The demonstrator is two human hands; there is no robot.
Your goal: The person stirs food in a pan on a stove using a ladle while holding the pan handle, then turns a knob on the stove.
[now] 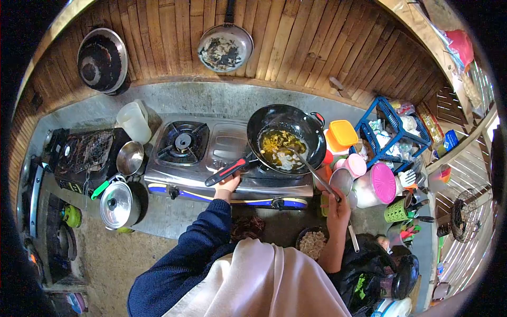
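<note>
A black wok (306, 127) sits on the right burner of a steel two-burner stove (222, 142), with yellow food and oil (280, 145) inside. My left hand (228, 183) grips the end of the wok's black and red handle (227, 170). A long metal spatula (317, 174) is in my right hand (338, 208), its tip resting in the food. A small bowl of shredded food (312, 242) stands just below my right hand.
The stove's left burner (183, 141) is bare. A lidded steel pot (118, 205), a steel bowl (130, 157) and a white jug (133, 121) stand to the left. Plastic containers (369, 182) and a blue rack (393, 132) crowd the right. Pans hang on the bamboo wall.
</note>
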